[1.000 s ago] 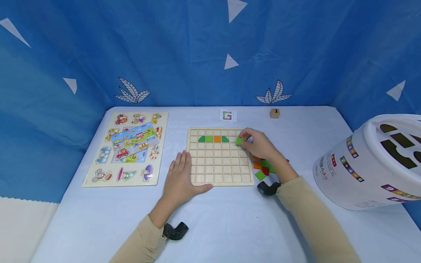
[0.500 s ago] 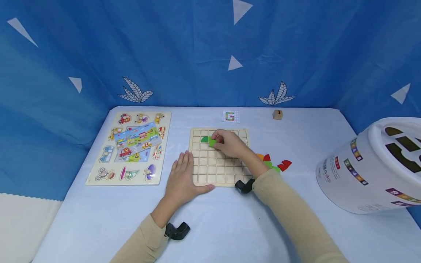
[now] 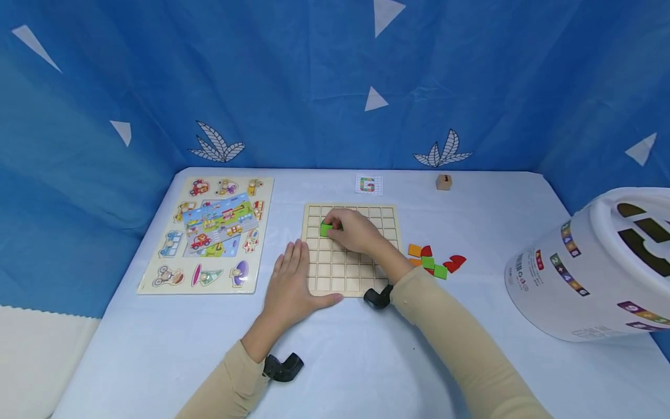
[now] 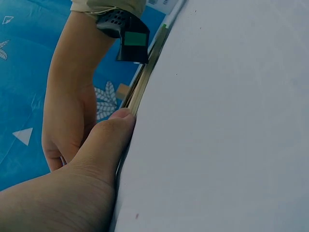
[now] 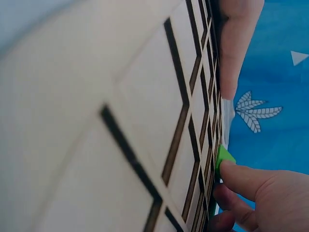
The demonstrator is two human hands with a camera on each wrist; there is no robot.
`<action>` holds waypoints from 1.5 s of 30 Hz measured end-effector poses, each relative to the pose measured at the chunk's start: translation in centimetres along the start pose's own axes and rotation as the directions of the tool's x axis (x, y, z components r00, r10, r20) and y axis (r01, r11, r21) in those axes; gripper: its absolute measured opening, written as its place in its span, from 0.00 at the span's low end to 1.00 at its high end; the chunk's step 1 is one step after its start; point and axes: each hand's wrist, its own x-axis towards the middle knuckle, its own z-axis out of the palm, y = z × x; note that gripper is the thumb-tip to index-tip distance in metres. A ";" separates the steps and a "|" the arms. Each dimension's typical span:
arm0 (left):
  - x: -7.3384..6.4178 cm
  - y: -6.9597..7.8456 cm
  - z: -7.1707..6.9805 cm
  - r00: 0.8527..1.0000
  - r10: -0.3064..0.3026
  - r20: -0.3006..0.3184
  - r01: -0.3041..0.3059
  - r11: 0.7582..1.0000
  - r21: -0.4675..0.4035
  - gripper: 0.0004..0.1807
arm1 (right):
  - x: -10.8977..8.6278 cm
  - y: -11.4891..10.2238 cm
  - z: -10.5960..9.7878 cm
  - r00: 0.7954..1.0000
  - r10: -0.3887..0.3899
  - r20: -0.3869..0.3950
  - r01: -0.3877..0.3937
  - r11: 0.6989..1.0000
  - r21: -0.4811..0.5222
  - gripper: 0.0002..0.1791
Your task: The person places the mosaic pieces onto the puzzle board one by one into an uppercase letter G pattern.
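My right hand pinches a green square tile at the upper left of a wooden grid board. In the right wrist view the green tile is tilted at the grid's surface, between thumb and fingers. That hand covers the row of coloured pieces on the board. My left hand lies with straight fingers along the board's left side, thumb stretched along its front edge. The left wrist view shows this thumb against the board's edge.
Loose green, orange and red pieces lie right of the board. Behind it are a pattern card and a small wooden cube. A picture puzzle board bearing cards stands left, a white bucket right.
My right hand has carried the green tile from the board's right side leftward to its upper left, uncovering the loose pieces. My left hand stays at the board's edge.
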 end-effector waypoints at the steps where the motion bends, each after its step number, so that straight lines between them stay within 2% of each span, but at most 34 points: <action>1: 0.0 0.0 0.0 1.000 -0.001 0.004 0.001 1.000 -0.002 0.74 | 0.0 0.0 0.0 1.000 -0.003 0.002 0.003 1.000 -0.013 0.11; 8: 0.0 0.1 -0.1 1.000 0.003 0.011 -0.003 1.000 0.000 0.74 | -0.7 -0.2 -0.5 0.999 -0.027 0.038 0.031 0.995 -0.099 0.14; 15: 0.0 0.2 -0.2 1.000 -0.004 0.011 0.004 1.000 0.001 0.74 | -1.8 0.0 -1.2 0.998 -0.045 0.040 0.048 0.995 -0.092 0.13; 23: -0.1 0.2 -0.1 1.000 -0.011 0.012 0.011 1.000 -0.007 0.74 | -5.0 1.8 -3.6 0.999 0.044 0.006 -0.043 0.997 -0.063 0.18; 30: 0.0 0.2 -0.1 1.000 -0.011 0.011 0.011 1.000 -0.023 0.75 | -8.7 5.7 -5.9 0.985 0.169 -0.033 -0.171 0.978 -0.117 0.21; 35: 0.0 0.3 -0.2 1.000 -0.006 0.005 0.006 1.000 -0.025 0.75 | -10.9 7.9 -6.9 0.978 0.202 -0.049 -0.207 0.966 -0.154 0.23; 41: -0.1 0.3 -0.3 1.000 -0.002 0.000 0.002 1.000 -0.031 0.75 | -11.9 8.8 -7.4 0.974 0.213 -0.072 -0.223 0.957 -0.185 0.24; 45: -0.1 0.4 -0.3 1.000 0.002 0.001 -0.002 0.999 -0.038 0.74 | -12.2 9.1 -7.3 0.966 0.248 -0.066 -0.256 0.952 -0.166 0.22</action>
